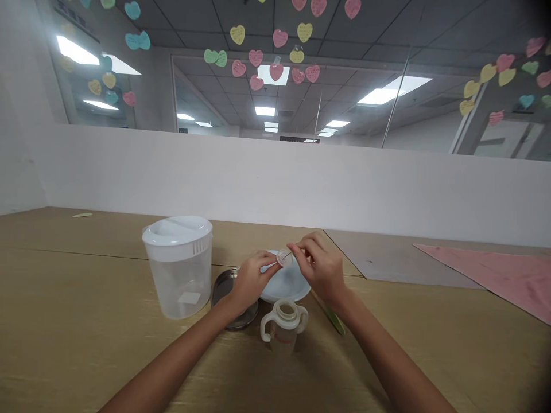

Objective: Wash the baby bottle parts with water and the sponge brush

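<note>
My left hand (pixel 253 281) and my right hand (pixel 318 267) meet above a white round lid (pixel 288 287), holding a small translucent plastic disc (pixel 284 258) between their fingertips. A thin rod (pixel 272 264) runs through the disc, and my fingers partly hide it. Below my left wrist lies a round steel lid (pixel 221 287), partly covered by my hand. A two-handled training cup (pixel 284 327) stands nearest me, between my forearms. Under my right hand lies a green-tipped spatula (pixel 332 315), its upper end hidden.
A large plastic pitcher with a white lid (pixel 178 267) stands left of my hands. The tan table (pixel 86 355) has a seam across it. A pink sheet (pixel 495 275) lies at the right, a white partition runs behind, and paper hearts hang on the glass above.
</note>
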{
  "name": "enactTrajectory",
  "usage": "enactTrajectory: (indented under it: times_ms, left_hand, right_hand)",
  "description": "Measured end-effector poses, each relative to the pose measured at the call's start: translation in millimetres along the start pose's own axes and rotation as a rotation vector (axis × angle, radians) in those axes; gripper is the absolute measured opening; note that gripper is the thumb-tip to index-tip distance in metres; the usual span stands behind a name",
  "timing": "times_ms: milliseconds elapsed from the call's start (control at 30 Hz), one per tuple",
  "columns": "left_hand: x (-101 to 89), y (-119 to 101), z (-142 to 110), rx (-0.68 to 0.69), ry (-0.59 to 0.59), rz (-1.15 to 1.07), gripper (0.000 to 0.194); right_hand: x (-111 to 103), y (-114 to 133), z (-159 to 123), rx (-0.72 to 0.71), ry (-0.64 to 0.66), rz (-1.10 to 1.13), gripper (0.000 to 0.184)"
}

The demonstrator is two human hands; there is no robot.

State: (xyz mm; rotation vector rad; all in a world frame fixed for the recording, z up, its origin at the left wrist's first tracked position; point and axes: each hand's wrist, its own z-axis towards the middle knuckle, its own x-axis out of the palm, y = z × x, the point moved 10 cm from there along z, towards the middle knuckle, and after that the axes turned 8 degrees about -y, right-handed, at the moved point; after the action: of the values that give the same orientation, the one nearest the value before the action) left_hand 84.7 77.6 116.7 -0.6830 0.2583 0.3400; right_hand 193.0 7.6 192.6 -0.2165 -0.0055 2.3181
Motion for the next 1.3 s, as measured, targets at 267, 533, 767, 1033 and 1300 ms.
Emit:
enactTrajectory:
  times_ms: [267,533,767,1033,1300]
  left_hand:
    - [4.1,-8.5,-4.4,0.092,-0.047,0.014,0.02]
    - [-2.4,-7.5,3.5,0.143,-0.036,0.221,0.023]
    - [22.7,18.1,-3.5,0.25,0.299,0.696,0.02]
    - [45.6,44.9,-22.8,0.173,0.521,0.662,0.023]
    - [23.5,35.4,-4.6,-0.056,0.295,0.195,0.03]
  right_hand:
    - [-74.8,-6.6,37.1,0.099,-0.235,-0.056,0.022]
    - [-80.3,-23.2,32.7,0.265,-0.296,0.004,0.022]
    - [-110.1,-30.1,29.7,0.335,-0.452,-0.094,0.022]
    - [26.5,-71.3,-11.0,0.305,0.361,-0.146,0.03]
    - [83.3,-99.1,-71.9,0.404,0.817,-0.115,0.025]
